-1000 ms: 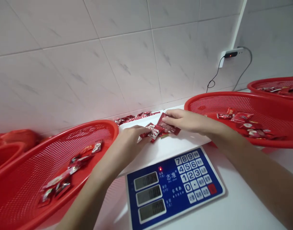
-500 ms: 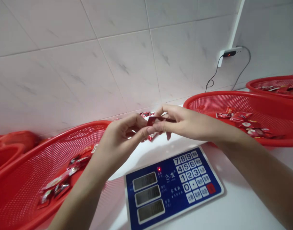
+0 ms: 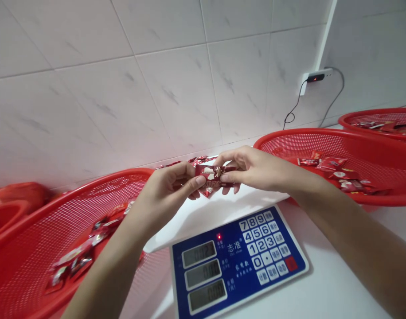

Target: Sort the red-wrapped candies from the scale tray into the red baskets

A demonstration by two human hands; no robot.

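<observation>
Between my two hands is a small dark-red wrapped snack packet (image 3: 210, 173), its printed face turned toward me. My left hand (image 3: 176, 181) pinches its left end between thumb and fingers. At the other end, my right hand (image 3: 241, 167) grips it the same way. Both hands hover over the white pan (image 3: 189, 221) of a weighing scale with a blue keypad panel (image 3: 238, 266). Other red packets (image 3: 200, 159) lie behind the hands, partly hidden by them. The scale's displays are lit, with digits too faint to read surely.
A red mesh basket (image 3: 123, 177) with several packets stands at left, beside more red plastic (image 3: 23, 195). Another red basket (image 3: 279, 135) holds packets at right, with a further basket (image 3: 356, 116) behind it. A tiled wall closes the back; a power strip (image 3: 318, 76) with cables hangs there.
The packet has been tilted so its printed front now faces me; before, it showed nearly edge-on. Both hands keep their hold in almost the same place.
</observation>
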